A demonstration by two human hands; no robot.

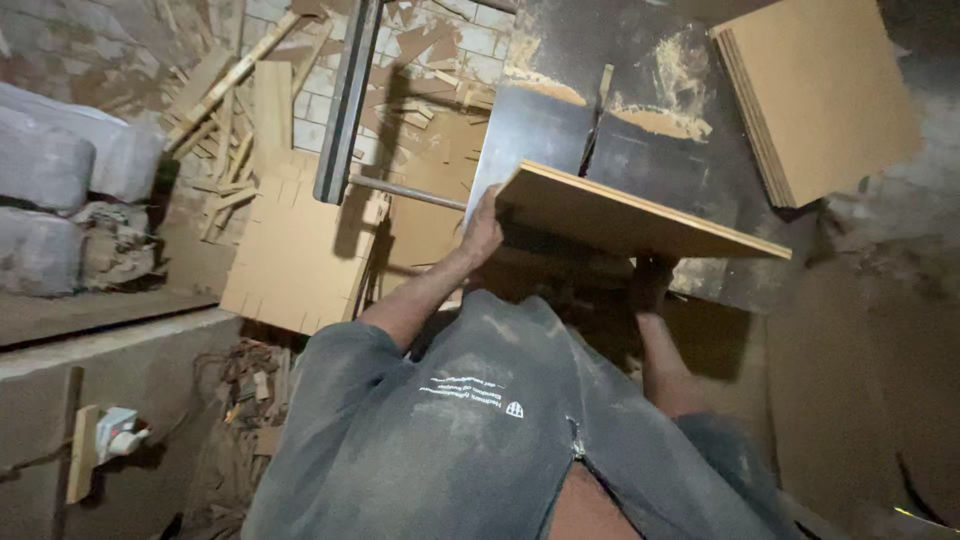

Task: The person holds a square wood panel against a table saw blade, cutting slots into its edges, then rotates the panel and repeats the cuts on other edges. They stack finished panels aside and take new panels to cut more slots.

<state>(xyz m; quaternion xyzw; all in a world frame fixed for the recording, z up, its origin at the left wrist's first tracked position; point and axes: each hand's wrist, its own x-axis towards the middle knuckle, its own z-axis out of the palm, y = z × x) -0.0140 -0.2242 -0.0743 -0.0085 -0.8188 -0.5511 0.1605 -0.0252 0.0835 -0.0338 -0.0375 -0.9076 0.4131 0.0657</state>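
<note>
I hold a stack of thin brown fibreboard sheets [640, 215] level in front of my chest, above the near edge of a dark saw table [690, 150]. My left hand [484, 228] grips the stack's left end. My right hand [652, 280] supports it from underneath and is partly hidden in its shadow. A saw blade [597, 115] stands up from the table's slot just beyond the stack, with sawdust heaped around it.
A second stack of brown sheets [815, 90] lies at the table's far right corner. On the left floor lie a large cut board [300, 250], wood offcuts [225, 110] and filled sacks [60, 170]. A metal rail [345, 100] runs along the table's left side.
</note>
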